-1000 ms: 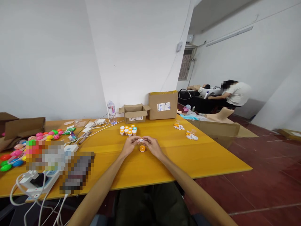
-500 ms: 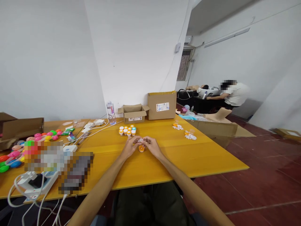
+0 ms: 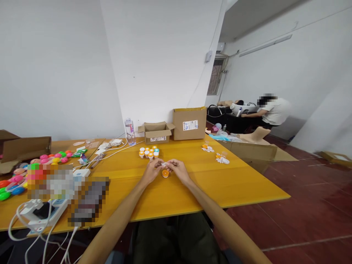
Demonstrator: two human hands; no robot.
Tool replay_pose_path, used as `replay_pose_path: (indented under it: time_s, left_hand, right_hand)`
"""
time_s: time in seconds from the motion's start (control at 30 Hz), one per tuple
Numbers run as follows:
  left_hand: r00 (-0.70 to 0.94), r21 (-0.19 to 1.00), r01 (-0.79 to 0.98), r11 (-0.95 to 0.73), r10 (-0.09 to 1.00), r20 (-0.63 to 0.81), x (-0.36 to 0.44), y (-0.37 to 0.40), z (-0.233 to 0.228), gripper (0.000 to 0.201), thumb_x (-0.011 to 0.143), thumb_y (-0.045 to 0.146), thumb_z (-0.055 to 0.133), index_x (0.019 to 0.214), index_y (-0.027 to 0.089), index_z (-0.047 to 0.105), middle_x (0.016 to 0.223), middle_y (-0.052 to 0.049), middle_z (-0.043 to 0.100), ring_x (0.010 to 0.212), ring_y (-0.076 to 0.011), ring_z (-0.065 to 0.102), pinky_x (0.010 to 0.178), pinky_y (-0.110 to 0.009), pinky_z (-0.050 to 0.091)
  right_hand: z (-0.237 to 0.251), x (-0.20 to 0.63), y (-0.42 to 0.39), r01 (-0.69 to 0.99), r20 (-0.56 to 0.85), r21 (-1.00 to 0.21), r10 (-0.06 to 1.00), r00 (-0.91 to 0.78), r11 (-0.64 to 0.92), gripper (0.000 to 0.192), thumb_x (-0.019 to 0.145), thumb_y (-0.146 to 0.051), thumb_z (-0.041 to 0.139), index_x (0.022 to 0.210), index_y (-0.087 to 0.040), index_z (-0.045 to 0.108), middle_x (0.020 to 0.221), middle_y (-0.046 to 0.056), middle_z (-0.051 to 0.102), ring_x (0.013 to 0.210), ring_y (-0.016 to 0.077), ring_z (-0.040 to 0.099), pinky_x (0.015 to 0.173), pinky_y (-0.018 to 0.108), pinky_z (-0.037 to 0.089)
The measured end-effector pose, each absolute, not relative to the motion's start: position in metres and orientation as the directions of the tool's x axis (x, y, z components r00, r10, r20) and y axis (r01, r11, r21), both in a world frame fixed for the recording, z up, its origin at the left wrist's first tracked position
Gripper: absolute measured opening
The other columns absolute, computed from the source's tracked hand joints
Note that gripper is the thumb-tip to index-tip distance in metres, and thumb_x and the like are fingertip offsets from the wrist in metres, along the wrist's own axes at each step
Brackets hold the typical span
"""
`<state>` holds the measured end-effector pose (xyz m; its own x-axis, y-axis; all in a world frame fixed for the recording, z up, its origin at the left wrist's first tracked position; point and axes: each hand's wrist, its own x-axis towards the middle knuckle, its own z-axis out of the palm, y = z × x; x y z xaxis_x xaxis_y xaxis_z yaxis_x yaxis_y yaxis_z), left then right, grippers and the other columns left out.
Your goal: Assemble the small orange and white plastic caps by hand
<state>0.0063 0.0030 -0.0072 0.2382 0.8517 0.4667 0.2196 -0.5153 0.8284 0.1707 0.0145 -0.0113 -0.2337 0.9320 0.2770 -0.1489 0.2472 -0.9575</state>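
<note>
Left hand (image 3: 150, 171) & right hand (image 3: 178, 169) both pinch a small white piece (image 3: 164, 164) btwn fingertips, just above an orange cap (image 3: 165, 173) on the yellow table (image 3: 233, 183).

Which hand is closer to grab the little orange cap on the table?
Probably the right hand. The orange cap lies just below both hands, a little nearer the right one. Both the right and the left hand pinch a small white piece, so one must let go.
</note>
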Motion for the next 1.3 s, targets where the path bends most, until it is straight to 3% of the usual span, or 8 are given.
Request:
replay_pose_path:
  time_s: [0.4,0.77,1.3]
  left_hand:
    - [0.213,0.823,0.175,-0.541,0.837,0.504,0.005,0.004,-0.008,0.012,0.079,0.029,0.066,0.085,0.018,0.065,0.081,-0.003,0.072,0.075,-0.0161,0.069,0.075,-0.031,0.057]
    - [0.204,0.802,0.191,-0.566,0.822,0.531,0.004,0.003,-0.006,0.016,0.079,0.034,0.067,0.082,0.018,0.067,0.077,-0.003,0.072,0.073,-0.0165,0.07,0.073,-0.03,0.058]
    - [0.202,0.836,0.199,-0.511,0.856,0.475,0.006,0.002,-0.006,0.019,0.078,0.034,0.068,0.088,0.018,0.065,0.085,-0.004,0.073,0.078,-0.0163,0.07,0.076,-0.029,0.057]
  right_hand:
    - [-0.008,0.169,0.011,-0.181,0.253,-0.96,0.937,-0.242,0.212,0.037,0.06,-0.054,0.078,0.071,-0.019,0.069,0.066,0.003,0.071,0.062,0.0182,0.066,0.062,0.03,0.055]
    - [-0.016,0.168,0.014,-0.124,0.36,-0.932,0.908,-0.215,0.34,0.023,0.064,-0.04,0.075,0.074,-0.021,0.066,0.07,0.001,0.071,0.068,0.0184,0.067,0.069,0.032,0.055]
    - [-0.017,0.167,0.012,-0.076,0.444,-0.896,0.872,-0.208,0.438,0.019,0.073,-0.04,0.067,0.078,-0.022,0.067,0.076,0.002,0.071,0.073,0.0193,0.067,0.072,0.032,0.055]
